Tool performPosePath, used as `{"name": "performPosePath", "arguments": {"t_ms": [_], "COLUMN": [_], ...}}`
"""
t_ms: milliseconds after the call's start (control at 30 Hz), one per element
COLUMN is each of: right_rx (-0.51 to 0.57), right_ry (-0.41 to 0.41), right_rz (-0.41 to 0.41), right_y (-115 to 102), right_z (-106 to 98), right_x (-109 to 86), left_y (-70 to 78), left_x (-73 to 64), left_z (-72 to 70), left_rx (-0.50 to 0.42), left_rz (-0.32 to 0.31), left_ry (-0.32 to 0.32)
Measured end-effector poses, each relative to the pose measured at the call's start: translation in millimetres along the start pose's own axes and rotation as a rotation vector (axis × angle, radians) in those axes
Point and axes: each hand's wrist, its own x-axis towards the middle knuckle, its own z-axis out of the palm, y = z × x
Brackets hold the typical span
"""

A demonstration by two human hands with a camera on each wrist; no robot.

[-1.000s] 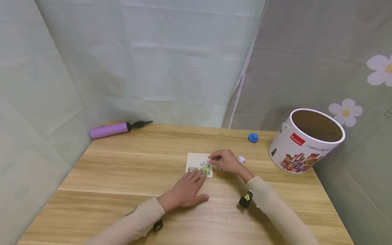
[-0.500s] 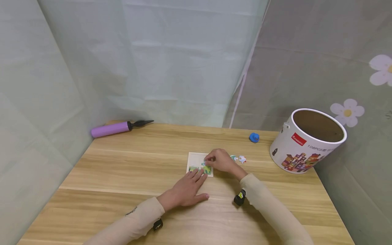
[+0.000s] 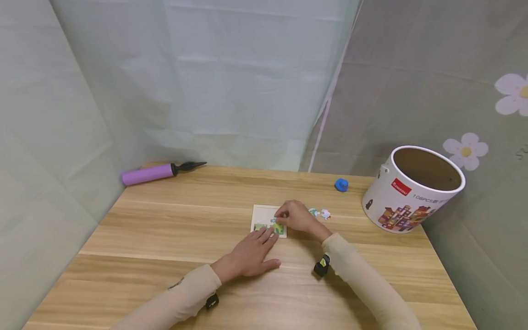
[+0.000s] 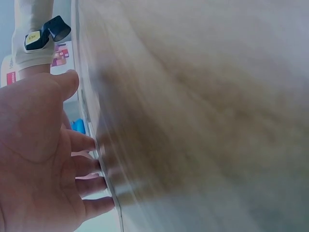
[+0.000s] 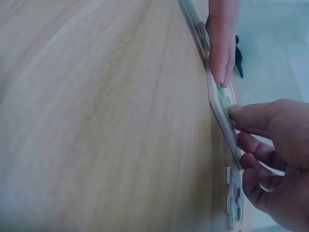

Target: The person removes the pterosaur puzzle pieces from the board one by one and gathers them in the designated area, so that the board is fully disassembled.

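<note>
A small square puzzle tray (image 3: 261, 213) lies flat on the table, with green jigsaw pieces (image 3: 278, 228) along its near side. My left hand (image 3: 250, 254) rests palm down, its straight fingertips pressing on the tray's near edge and the pieces there. At the tray's right side my right hand (image 3: 299, 216) pinches a jigsaw piece between thumb and curled fingers; those fingers mostly cover it. The right wrist view shows the right thumb (image 5: 251, 116) against the tray's pieces. Loose jigsaw pieces (image 3: 325, 214) lie just beyond the right hand.
A purple hand pump (image 3: 148, 175) with a black nozzle lies at the back left. A small blue toy (image 3: 341, 184) sits near the back edge. To the right stands a white bucket (image 3: 406, 206) with a printed block picture. Cloth hangs behind the wooden table (image 3: 173, 220).
My right hand has moved left over the tray from its right edge, uncovering the loose pieces, then stayed nearly still. The left hand keeps its place.
</note>
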Motion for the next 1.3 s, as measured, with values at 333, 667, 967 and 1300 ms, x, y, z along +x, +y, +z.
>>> {"name": "performPosePath", "arguments": {"t_ms": [333, 667, 967, 1300], "right_rx": [0.061, 0.108, 0.136, 0.183], "right_ry": [0.014, 0.018, 0.047, 0.073], "right_rz": [0.026, 0.022, 0.03, 0.019], "right_y": [-2.4, -1.3, -3.8, 0.1], "right_z": [0.4, -1.3, -3.5, -3.7], "right_x": [-0.7, -3.2, -5.2, -4.3], "left_y": [-2.6, -2.4, -2.1, -0.6], "left_x": [-0.6, 0.7, 1.0, 0.9], "left_z": [1.6, 3.8, 4.3, 1.4], "left_rx": [0.021, 0.027, 0.032, 0.022], "left_rz": [0.011, 0.001, -0.005, -0.008], "left_ry": [-0.002, -0.001, -0.005, -0.006]}}
